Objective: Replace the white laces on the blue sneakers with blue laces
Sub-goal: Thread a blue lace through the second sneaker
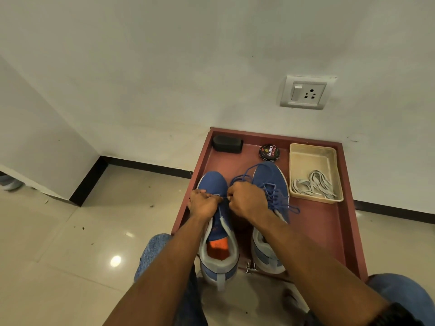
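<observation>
Gripping something fine at the lacing of the left sneaker (217, 222), both hands sit curled into loose fists side by side over its front half, the left hand (203, 203) on the shoe's outer side and the right hand (244, 200) between the two shoes. A thin strand runs taut between the two hands; the right hand also pinches a blue lace (242, 178) that loops away over the toe of the right sneaker (270, 184). That shoe, just beside the right hand, is already threaded with blue, its loose ends trailing onto the reddish tray (324, 222). The white laces (314, 184) lie bunched in a beige basket (295, 161) at the tray's right, well apart from both hands. A polish tin (269, 152) and a black block (227, 144) stand at the tray's far edge.
</observation>
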